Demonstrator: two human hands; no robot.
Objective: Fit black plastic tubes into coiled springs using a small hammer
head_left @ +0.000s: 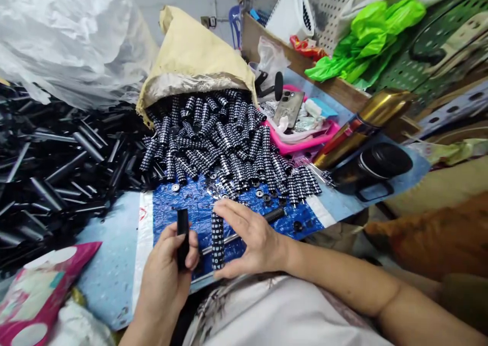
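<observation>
My left hand (165, 264) is closed around a narrow black plastic casing (183, 234), held upright between thumb and fingers. Beside it, my right hand (261, 239) spans a black cylinder of number wheels (217, 242) printed with white digits, thumb at the lower end and fingers at the upper end. Behind the cylinder, a metal rod with a black handle (274, 215) lies aslant on the blue sheet (163, 203). Just beyond my hands is a heap of similar number-wheel cylinders (224, 143), with small washers (260, 193) scattered at its front.
A cream sack (202, 51) lies open over the heap. Many black casings (49, 193) are piled at left, below white plastic sheeting (72, 36). At right stand a pink basket (293, 145) holding a phone (288, 108), a gold flask (362, 127) and a black mug (369, 168).
</observation>
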